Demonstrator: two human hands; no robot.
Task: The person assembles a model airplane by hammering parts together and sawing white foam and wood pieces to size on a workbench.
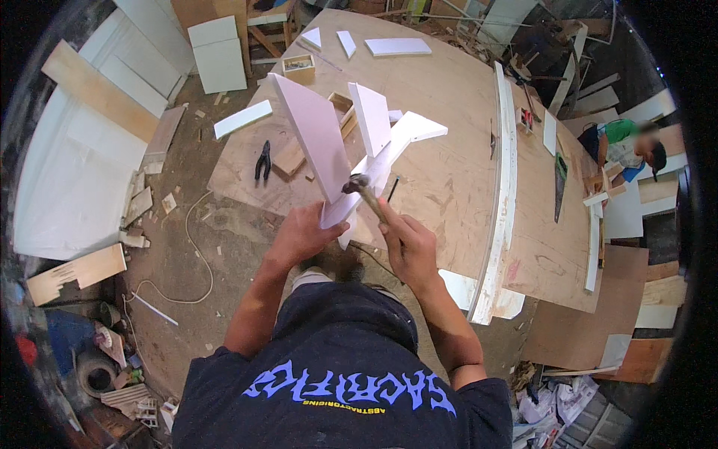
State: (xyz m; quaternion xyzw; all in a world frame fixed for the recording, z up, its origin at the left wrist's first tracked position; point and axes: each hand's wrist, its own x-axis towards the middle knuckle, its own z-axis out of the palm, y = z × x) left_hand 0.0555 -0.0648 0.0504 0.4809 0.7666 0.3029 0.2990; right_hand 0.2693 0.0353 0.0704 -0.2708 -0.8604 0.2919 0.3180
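My left hand [304, 234] is closed round the near end of a white board assembly [378, 163]. Two white panels rise from it: a long slanted panel [313, 135] on the left and a shorter panel [371, 118] farther off. In my right hand [410, 245] is a hammer [362, 187], gripped by its wooden handle. Its dark head lies over the assembly near the foot of the long panel; whether it touches the board I cannot tell. The assembly's near end juts past the table edge.
On the plywood table [441, 97] lie black pliers [262, 162], a small wooden box [298, 69], several white offcuts [398, 46] and a green handsaw [559, 187]. A long white beam [499, 202] crosses it. Another person [624, 150] works at the right. A cord [196, 239] trails over the floor.
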